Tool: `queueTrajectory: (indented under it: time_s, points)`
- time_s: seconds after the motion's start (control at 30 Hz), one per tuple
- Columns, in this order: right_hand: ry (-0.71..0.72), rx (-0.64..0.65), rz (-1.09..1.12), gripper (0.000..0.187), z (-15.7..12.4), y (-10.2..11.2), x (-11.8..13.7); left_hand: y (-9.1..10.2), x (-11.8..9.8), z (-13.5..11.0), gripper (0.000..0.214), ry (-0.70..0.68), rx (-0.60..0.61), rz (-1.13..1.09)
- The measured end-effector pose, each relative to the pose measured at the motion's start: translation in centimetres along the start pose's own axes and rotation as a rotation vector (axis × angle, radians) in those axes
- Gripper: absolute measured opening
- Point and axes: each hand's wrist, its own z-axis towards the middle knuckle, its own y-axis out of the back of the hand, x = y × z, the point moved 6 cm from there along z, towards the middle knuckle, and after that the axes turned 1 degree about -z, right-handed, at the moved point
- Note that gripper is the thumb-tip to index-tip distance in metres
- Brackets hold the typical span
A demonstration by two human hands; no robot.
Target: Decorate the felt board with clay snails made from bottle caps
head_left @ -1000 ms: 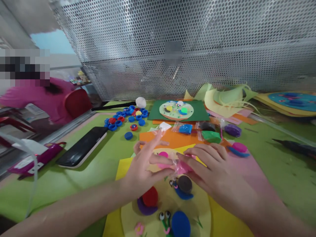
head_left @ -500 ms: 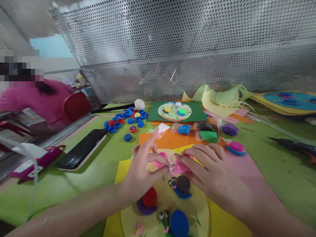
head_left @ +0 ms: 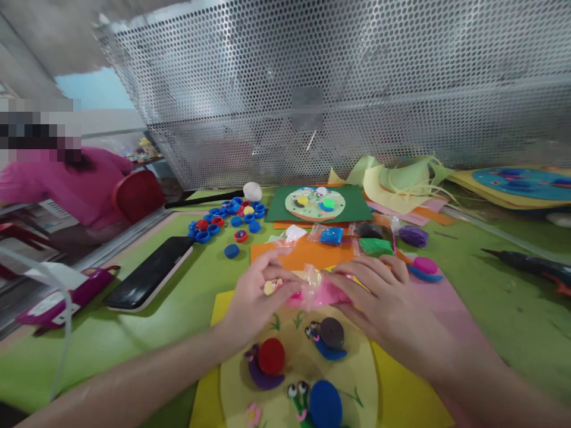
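Both hands are closed on a clear plastic bag of pink modelling clay (head_left: 329, 292). My left hand (head_left: 259, 294) pinches its left end between thumb and fingers. My right hand (head_left: 379, 297) covers the right end, its fingers curled over the clay. Beneath them lies a pale yellow round card (head_left: 294, 356) with clay snails: one with a red cap shell (head_left: 272, 356), one with a brown disc shell (head_left: 332, 333), and one with a blue cap shell (head_left: 325, 404). A small pink flower (head_left: 253, 414) and green grass bits are stuck there too.
Bottle caps (head_left: 218, 221) and a phone (head_left: 151, 273) lie on the left. Behind the hands are bagged blue clay (head_left: 332, 236), green clay (head_left: 375, 246) and purple clay (head_left: 413, 236). A dark pointed tool (head_left: 526, 261) rests right. A person in pink (head_left: 84, 184) sits far left.
My left index finger has come down from pointing upward, and that hand has shifted slightly left. The bag of pink clay stays between both hands.
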Motion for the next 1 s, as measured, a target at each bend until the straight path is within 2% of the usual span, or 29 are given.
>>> queueTrajectory:
  time_s: [0.1,0.37,0.63,0.8,1.0]
  points:
    - [-0.058,0.031,-0.039,0.021,0.1,-0.4,-1.4,0.5,0.5,0.8,0.047,0.073,-0.022,-0.152]
    - [-0.105,0.158,-0.238,0.023,-1.1,-2.9,-4.9,0.5,0.2,0.5,0.057,0.046,-0.013,-0.256]
    - [-0.192,0.146,-0.322,0.021,-1.4,-3.3,-5.6,0.5,-0.2,0.6,0.058,0.003,0.012,-0.320]
    - [-0.219,0.166,-0.328,0.020,-1.5,-3.6,-5.5,0.5,-0.4,0.6,0.046,-0.028,0.020,-0.287]
    - [-0.233,0.187,-0.327,0.020,-1.6,-3.7,-5.5,0.4,0.2,0.5,0.049,0.022,0.033,-0.324]
